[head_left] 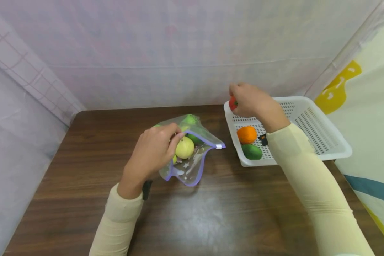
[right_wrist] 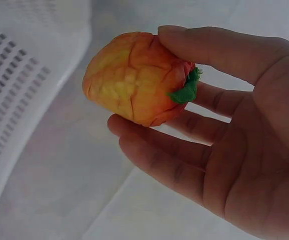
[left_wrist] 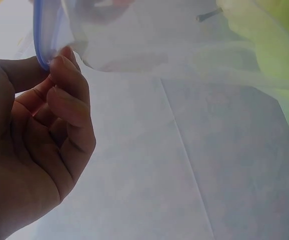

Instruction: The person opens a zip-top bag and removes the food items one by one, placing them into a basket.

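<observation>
A clear zip bag (head_left: 192, 167) with a purple rim and white slider (head_left: 219, 146) stands on the table with its mouth open. My left hand (head_left: 152, 149) pinches the bag's rim between thumb and fingers, also seen in the left wrist view with the bag's blue-looking edge (left_wrist: 40, 35). Inside lie a pale green round fruit (head_left: 185, 147) and several other green items. My right hand (head_left: 249, 101), over the basket's left back corner, grips a red-and-yellow fruit with a green leafy top (right_wrist: 134, 82) between thumb and fingertips.
A white perforated basket (head_left: 334, 153) stands at the table's right side. In it are an orange (head_left: 247, 134), a dark green oval fruit (head_left: 252, 152) and a small dark item (head_left: 263, 139) partly behind my forearm. A pale curtain (head_left: 179, 53) hangs behind the wooden table (head_left: 83, 170).
</observation>
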{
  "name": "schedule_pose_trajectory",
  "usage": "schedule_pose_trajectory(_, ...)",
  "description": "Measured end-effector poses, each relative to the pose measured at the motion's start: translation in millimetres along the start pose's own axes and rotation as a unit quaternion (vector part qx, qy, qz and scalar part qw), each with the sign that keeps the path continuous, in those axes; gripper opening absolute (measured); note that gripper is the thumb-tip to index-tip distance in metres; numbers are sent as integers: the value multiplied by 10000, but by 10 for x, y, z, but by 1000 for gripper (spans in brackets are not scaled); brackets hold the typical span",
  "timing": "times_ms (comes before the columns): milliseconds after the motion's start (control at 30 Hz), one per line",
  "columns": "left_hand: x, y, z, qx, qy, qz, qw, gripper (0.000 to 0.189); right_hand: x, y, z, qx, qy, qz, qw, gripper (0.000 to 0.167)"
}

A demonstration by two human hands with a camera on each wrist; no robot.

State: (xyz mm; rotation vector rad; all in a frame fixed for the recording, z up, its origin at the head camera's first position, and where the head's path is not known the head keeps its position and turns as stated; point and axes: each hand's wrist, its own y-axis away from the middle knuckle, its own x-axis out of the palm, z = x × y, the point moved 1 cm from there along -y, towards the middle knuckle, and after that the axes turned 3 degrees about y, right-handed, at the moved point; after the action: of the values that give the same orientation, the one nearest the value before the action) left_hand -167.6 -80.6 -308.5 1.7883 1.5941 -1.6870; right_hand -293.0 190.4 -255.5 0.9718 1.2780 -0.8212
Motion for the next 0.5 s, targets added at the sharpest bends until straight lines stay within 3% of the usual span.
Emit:
schedule_pose_trajectory(333, 4, -20, -5, -13, 26, -4, 10000, 18, 149, -229, -119, 162, 218, 390, 9989, 46)
schedule_pose_trajectory(500, 3, -25, -9, -8, 36, -5, 10000, 18, 220, -308, -175, 484, 170, 554, 9971, 47)
